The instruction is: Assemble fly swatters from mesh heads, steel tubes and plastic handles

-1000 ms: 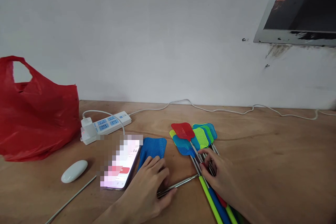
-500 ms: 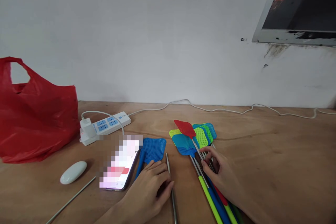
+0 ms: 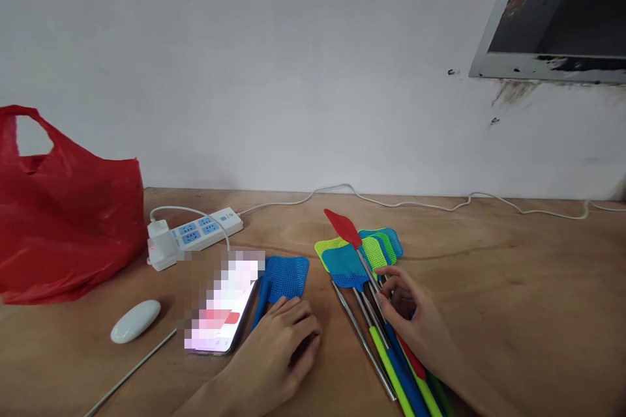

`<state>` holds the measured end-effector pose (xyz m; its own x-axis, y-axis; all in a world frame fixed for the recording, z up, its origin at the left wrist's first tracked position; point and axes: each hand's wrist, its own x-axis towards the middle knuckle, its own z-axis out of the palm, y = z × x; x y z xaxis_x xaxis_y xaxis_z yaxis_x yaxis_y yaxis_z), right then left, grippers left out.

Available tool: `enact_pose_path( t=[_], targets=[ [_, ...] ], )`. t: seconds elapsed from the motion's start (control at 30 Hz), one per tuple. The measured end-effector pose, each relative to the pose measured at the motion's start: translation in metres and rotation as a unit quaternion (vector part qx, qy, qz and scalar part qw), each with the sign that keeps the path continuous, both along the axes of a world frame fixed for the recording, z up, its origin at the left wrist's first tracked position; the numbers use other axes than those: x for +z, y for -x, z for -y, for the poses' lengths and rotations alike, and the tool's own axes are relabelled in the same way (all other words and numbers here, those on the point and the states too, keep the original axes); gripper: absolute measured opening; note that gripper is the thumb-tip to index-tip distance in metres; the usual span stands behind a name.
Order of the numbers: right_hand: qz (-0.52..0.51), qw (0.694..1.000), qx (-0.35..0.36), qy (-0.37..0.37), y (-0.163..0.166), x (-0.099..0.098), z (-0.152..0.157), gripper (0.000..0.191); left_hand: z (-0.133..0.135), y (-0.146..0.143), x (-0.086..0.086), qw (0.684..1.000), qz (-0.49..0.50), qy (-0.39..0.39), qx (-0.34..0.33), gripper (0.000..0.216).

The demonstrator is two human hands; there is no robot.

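My right hand (image 3: pixel 408 303) pinches the thin metal shaft of a red fly swatter (image 3: pixel 345 228) between thumb and fingers. Its head is tilted above a pile of others: a blue fly swatter (image 3: pixel 347 267), a yellow-green one (image 3: pixel 375 254) and several more fanned behind. Their coloured handles run toward the front edge. Left of these handles lies a loose metal rod (image 3: pixel 364 342). My left hand (image 3: pixel 278 348) rests with curled fingers at the lower edge of another blue fly swatter (image 3: pixel 287 277); whatever is under its fingers is hidden. A blue handle (image 3: pixel 261 303) passes beneath that hand.
A lit phone (image 3: pixel 225 313) lies left of my left hand, partly blurred out. Farther left are a white mouse (image 3: pixel 135 321), a power strip (image 3: pixel 198 234) with a plugged-in charger, and a red plastic bag (image 3: pixel 73 221). A white cable (image 3: pixel 411 205) runs along the wall.
The metal rod has shifted from beside my left hand to the right, next to the handles. The red fly swatter's head has risen and turned. My left hand has hardly moved.
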<state>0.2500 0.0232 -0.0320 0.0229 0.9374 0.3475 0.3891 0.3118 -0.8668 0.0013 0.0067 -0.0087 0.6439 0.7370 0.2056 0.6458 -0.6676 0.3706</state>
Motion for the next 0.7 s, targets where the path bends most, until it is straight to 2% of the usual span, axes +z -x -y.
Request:
enact_pose_path(
  t=[0.1, 0.23, 0.37, 0.5, 0.7],
  targets=[
    [-0.079, 0.996, 0.007, 0.028, 0.003, 0.008, 0.002, 0.028, 0.0, 0.0, 0.001, 1.0, 0.009, -0.002, 0.007, 0.019],
    [-0.134, 0.988, 0.033, 0.065, 0.001, 0.017, 0.006, 0.037, -0.002, 0.001, 0.003, 0.999, 0.033, -0.003, 0.036, 0.02],
    [-0.177, 0.971, 0.083, 0.139, -0.001, 0.022, 0.007, 0.034, -0.005, 0.004, 0.002, 0.994, 0.062, -0.012, 0.086, 0.019],
    [-0.177, 0.95, 0.11, 0.233, 0.001, 0.026, 0.008, 0.052, -0.007, 0.007, 0.003, 0.985, 0.121, -0.017, 0.123, 0.016],
    [-0.154, 0.944, 0.135, 0.258, 0.002, 0.034, 0.011, 0.053, -0.007, 0.01, 0.005, 0.967, 0.176, 0.043, 0.177, 0.015]
  ],
)
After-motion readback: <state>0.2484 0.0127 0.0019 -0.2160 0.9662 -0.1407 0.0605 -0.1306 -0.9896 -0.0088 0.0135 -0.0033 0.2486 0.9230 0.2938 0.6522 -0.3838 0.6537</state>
